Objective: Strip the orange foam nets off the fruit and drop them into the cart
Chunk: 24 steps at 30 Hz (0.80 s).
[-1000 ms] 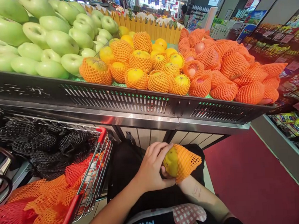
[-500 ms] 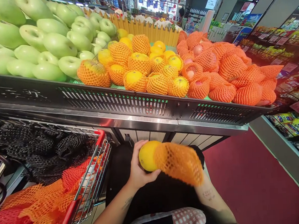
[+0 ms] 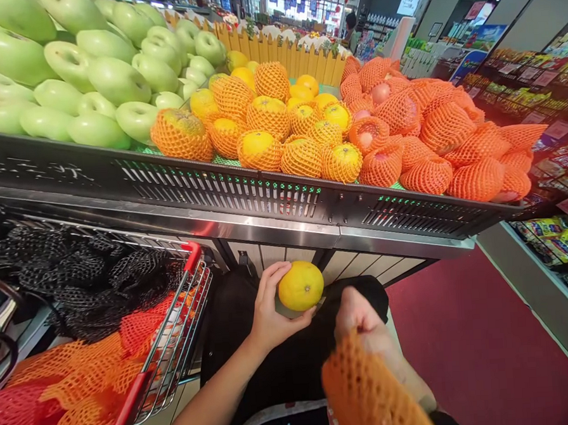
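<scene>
Fruit sits bare in your left hand [image 3: 270, 314]: a round yellow orange [image 3: 300, 286], cupped from the left and below by your curled fingers, low in the scene just near of the steel edge of the display counter [image 3: 284, 222]. Your right hand [image 3: 366, 319] is clenched near and to the right of the fruit, apart from it, with an orange foam mesh sleeve [image 3: 369, 392] bunched over your wrist and forearm; you cannot tell whether the fingers pinch the sleeve. On the counter, far of your hands, lie green apples [image 3: 91, 77] at the left, yellow oranges in orange mesh sleeves [image 3: 280, 130] in the middle and pinkish fruit in orange mesh [image 3: 432, 135] at the right. At near left stands a red-rimmed wire cart [image 3: 177, 345] heaped with black, orange and red mesh sleeves [image 3: 93, 292].
</scene>
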Available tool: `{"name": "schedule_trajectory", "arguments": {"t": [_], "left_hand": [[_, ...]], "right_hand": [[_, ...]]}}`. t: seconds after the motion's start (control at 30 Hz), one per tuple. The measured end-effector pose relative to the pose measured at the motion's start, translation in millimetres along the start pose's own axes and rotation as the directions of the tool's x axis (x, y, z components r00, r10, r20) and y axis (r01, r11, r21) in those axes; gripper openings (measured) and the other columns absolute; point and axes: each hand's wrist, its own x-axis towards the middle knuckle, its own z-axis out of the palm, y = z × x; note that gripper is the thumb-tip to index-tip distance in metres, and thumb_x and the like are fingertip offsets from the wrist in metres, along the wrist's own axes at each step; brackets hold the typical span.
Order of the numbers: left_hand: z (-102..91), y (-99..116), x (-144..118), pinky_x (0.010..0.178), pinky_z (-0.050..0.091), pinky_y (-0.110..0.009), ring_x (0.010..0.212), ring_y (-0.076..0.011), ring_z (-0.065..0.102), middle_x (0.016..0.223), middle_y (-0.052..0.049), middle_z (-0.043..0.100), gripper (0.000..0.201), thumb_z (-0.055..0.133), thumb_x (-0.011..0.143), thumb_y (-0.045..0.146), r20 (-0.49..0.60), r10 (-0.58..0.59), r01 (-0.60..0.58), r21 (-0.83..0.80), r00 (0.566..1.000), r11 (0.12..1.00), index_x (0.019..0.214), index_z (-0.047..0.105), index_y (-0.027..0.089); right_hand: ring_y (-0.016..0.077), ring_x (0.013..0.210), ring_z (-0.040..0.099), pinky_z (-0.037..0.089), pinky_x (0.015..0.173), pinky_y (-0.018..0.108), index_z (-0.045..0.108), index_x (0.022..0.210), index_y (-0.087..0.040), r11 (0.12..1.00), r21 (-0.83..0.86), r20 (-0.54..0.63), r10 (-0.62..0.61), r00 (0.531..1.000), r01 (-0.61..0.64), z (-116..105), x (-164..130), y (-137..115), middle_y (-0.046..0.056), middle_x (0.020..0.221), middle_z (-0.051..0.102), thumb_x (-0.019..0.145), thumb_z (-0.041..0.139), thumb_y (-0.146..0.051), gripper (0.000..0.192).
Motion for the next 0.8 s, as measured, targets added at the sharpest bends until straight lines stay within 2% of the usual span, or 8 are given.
{"name": "schedule_trajectory", "arguments": {"t": [0.17,0.27,0.37,0.43,0.53,0.67,0.73,0.8], "left_hand": [[2.1,0,-3,0.104,0.051,-0.049,0.122,-0.0296,0.057,0.128,-0.014,0.055,0.081,0.085,0.063,0.025,-0.05,0.034,-0.032,0.034,0.998,0.999,0.135,0.048,0.021],[2.0,-2,-4,0.098,0.055,-0.047,0.117,-0.031,0.061,0.126,-0.013,0.059,0.079,0.084,0.062,0.042,-0.064,-0.274,0.244,-0.295,0.96,0.924,0.131,0.053,0.021],[-3.5,0,4,0.061,0.061,-0.033,0.08,-0.0245,0.071,0.103,-0.012,0.07,0.073,0.062,0.069,0.073,0.258,-0.698,0.614,-0.722,0.668,0.321,0.115,0.06,0.017],[-10.5,4,13,0.046,0.054,-0.022,0.059,-0.0164,0.068,0.089,-0.011,0.073,0.075,0.047,0.074,0.08,0.505,-0.724,0.663,-0.743,0.47,-0.088,0.109,0.062,0.016],[-20.3,8,23,0.046,0.052,-0.013,0.055,-0.0103,0.066,0.087,-0.01,0.074,0.071,0.049,0.075,0.077,0.609,-0.687,0.622,-0.728,0.396,-0.287,0.109,0.062,0.015],[-20.0,5,19,0.056,0.059,-0.021,0.074,-0.0185,0.072,0.098,-0.011,0.073,0.074,0.055,0.072,0.076,0.525,-0.725,0.643,-0.751,0.445,-0.149,0.116,0.058,0.017],[-14.3,-1,11,0.065,0.06,-0.03,0.088,-0.024,0.07,0.11,-0.011,0.068,0.076,0.062,0.068,0.075,0.339,-0.747,0.634,-0.76,0.572,0.14,0.121,0.054,0.02],[-6.9,-7,3,0.082,0.059,-0.04,0.103,-0.028,0.065,0.121,-0.011,0.061,0.081,0.076,0.06,0.066,0.057,-0.633,0.522,-0.625,0.772,0.58,0.124,0.051,0.022]], "right_hand": [[0.0112,0.083,0.073,0.055,0.078,0.019,0.078,0.098,-0.02,0.943,-0.323,0.446,0.221,0.867,-0.075,17,8,1,0.001,0.086,0.078,0.068,0.089,-0.019,0.032],[0.0126,0.083,0.073,0.055,0.078,0.019,0.079,0.098,-0.018,0.926,-0.366,0.449,0.264,0.854,-0.094,14,9,-1,0.001,0.086,0.078,0.065,0.09,-0.017,0.034],[0.0105,0.075,0.071,0.054,0.07,0.017,0.08,0.092,-0.02,0.947,-0.3,0.354,0.218,0.91,-0.11,5,7,0,0.0,0.08,0.078,0.061,0.091,-0.012,0.034],[0.0088,0.068,0.068,0.053,0.066,0.016,0.08,0.088,-0.021,0.964,-0.248,0.291,0.169,0.942,-0.096,-2,6,3,-0.001,0.078,0.076,0.059,0.091,-0.009,0.033],[0.007,0.063,0.065,0.05,0.06,0.015,0.078,0.084,-0.021,0.969,-0.229,0.226,0.146,0.963,-0.094,-12,5,8,-0.001,0.077,0.074,0.061,0.091,-0.01,0.029],[0.0073,0.06,0.064,0.049,0.055,0.014,0.077,0.086,-0.021,0.965,-0.238,0.123,0.14,0.982,-0.108,-13,9,11,-0.001,0.077,0.074,0.062,0.09,-0.013,0.028],[0.0086,0.063,0.067,0.053,0.059,0.016,0.077,0.087,-0.02,0.967,-0.238,0.086,0.114,0.99,-0.091,-4,13,11,0.0,0.079,0.075,0.063,0.089,-0.012,0.028],[0.0083,0.066,0.069,0.056,0.064,0.016,0.078,0.089,-0.021,0.979,-0.194,0.106,0.078,0.991,-0.057,11,18,12,-0.001,0.079,0.075,0.066,0.087,-0.011,0.026]]}}
